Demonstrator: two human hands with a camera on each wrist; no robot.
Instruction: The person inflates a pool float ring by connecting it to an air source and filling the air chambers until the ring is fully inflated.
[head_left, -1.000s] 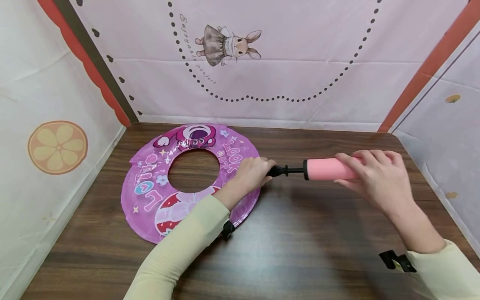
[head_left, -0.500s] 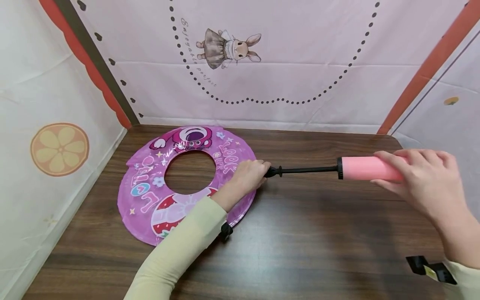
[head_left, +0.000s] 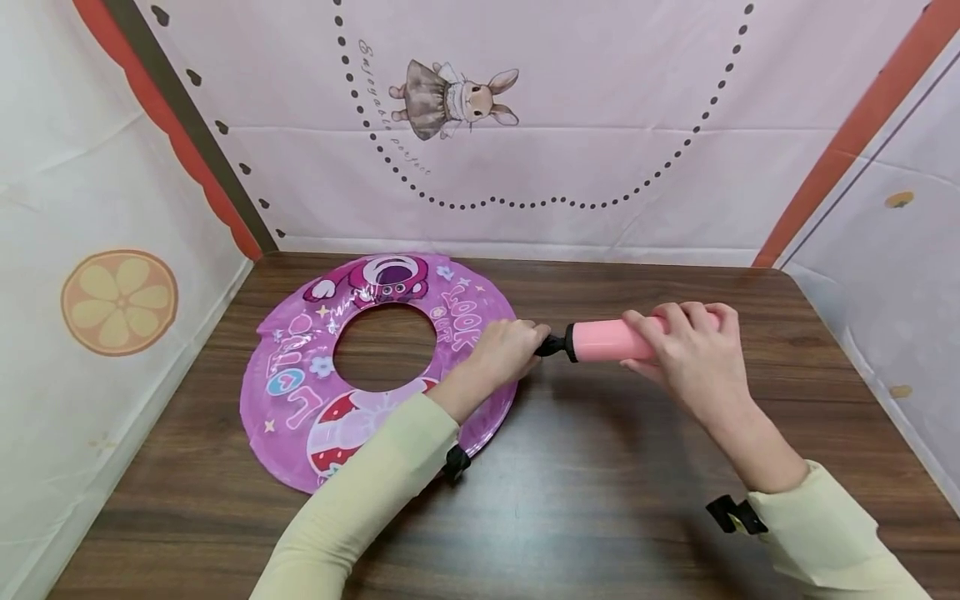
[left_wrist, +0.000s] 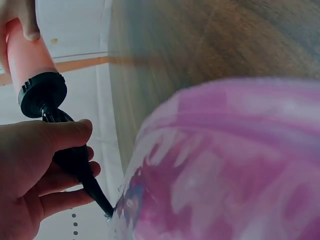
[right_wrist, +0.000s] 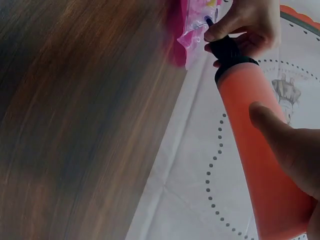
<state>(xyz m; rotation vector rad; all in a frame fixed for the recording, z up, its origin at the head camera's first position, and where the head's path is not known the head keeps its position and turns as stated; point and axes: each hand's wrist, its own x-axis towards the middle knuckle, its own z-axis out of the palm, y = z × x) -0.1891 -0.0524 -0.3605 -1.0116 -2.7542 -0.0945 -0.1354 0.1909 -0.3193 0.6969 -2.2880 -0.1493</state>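
While gripping pink pump barrel w/ R hand above table, holds black nozzle w/ L hand at edge of purple swim ring, prob. to steady tip; aligns both, prob. for straight push.

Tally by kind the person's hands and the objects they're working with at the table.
Purple inflatable swim ring: 1
Pink hand air pump: 1
Bare hands, left hand and right hand: 2
Total: 4
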